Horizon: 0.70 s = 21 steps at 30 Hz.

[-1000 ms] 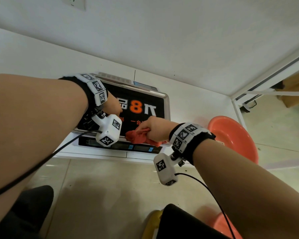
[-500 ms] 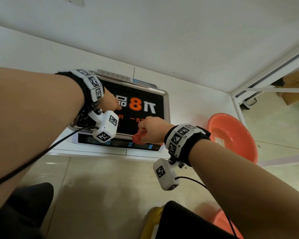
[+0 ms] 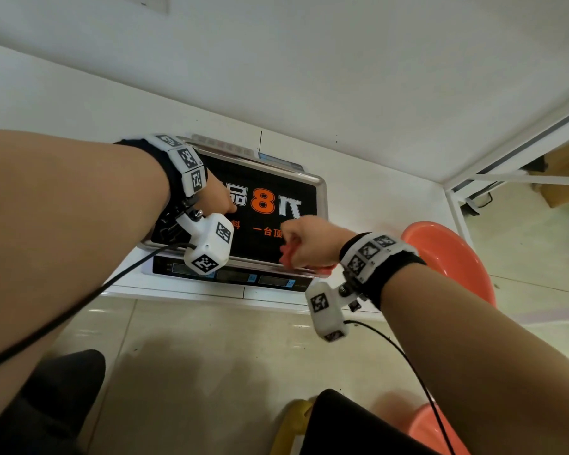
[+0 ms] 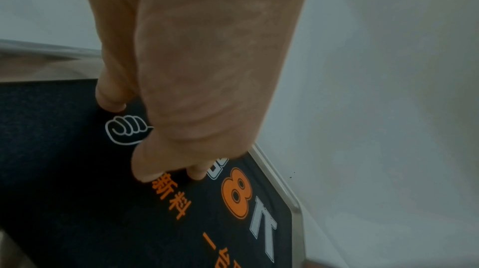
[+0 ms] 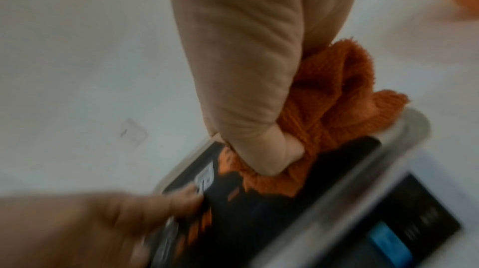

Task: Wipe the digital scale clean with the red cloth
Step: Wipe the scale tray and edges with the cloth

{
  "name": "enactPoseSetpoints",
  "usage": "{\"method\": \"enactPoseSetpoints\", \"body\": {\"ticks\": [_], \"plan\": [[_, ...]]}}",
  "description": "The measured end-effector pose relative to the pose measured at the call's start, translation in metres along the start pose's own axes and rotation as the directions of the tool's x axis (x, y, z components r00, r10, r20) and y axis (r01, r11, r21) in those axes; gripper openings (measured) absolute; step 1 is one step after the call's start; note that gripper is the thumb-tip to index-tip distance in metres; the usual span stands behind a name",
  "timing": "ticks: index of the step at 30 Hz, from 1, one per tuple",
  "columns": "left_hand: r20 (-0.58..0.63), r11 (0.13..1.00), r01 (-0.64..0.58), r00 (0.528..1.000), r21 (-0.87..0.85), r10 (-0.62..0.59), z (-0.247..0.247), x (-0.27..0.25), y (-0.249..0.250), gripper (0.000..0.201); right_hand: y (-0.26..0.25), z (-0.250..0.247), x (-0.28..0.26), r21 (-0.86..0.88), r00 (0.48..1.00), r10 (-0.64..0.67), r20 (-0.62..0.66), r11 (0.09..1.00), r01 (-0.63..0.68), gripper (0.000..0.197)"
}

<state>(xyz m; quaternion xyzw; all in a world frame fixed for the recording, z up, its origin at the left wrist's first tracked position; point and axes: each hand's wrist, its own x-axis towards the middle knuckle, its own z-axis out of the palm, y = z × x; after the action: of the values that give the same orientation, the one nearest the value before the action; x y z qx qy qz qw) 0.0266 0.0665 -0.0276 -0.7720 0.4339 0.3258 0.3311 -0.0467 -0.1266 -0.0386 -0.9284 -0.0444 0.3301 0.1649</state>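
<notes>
The digital scale (image 3: 321, 192) sits on a white ledge, its steel pan covered by a black sheet with orange and white print (image 4: 235, 196). My right hand (image 3: 306, 244) grips the bunched red cloth (image 5: 334, 108) and presses it on the pan's front right part, near the steel rim (image 5: 362, 170). The cloth (image 3: 286, 254) shows only at the edges of the fist in the head view. My left hand (image 3: 217, 198) lies on the pan's left part with straight fingers (image 4: 147, 172) pressing the black sheet. The display strip (image 3: 243, 277) runs along the scale's front.
An orange plastic basin (image 3: 450, 254) stands right of the scale on the ledge. A white wall (image 3: 309, 77) rises behind the scale. Beige floor tiles (image 3: 211, 372) lie below, with another orange object (image 3: 431, 431) at the bottom right and a white frame (image 3: 506, 152) to the right.
My right hand has moved with the red cloth from the scale's front display strip up and to the right onto the pan's front right part. The left hand has stayed pressed on the pan.
</notes>
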Motion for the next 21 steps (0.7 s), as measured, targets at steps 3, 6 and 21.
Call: {"method": "enactPoseSetpoints", "body": {"ticks": [3, 6, 21], "plan": [[0.021, 1.000, -0.022, 1.000, 0.016, 0.022, -0.002, 0.000, 0.000, 0.017, 0.019, -0.025, 0.000, 0.232, 0.975, 0.104, -0.195, 0.971, -0.057, 0.024], [0.007, 1.000, -0.011, 1.000, 0.029, 0.010, -0.002, 0.002, 0.001, 0.024, 0.028, -0.031, 0.008, 0.214, 0.922, 0.126, -0.365, 0.976, -0.049, 0.020], [0.027, 0.999, 0.050, 0.998, -0.022, -0.049, -0.001, -0.006, 0.004, 0.025, 0.025, 0.000, -0.008, -0.253, 0.994, 0.095, -0.053, 0.962, -0.105, 0.023]]}}
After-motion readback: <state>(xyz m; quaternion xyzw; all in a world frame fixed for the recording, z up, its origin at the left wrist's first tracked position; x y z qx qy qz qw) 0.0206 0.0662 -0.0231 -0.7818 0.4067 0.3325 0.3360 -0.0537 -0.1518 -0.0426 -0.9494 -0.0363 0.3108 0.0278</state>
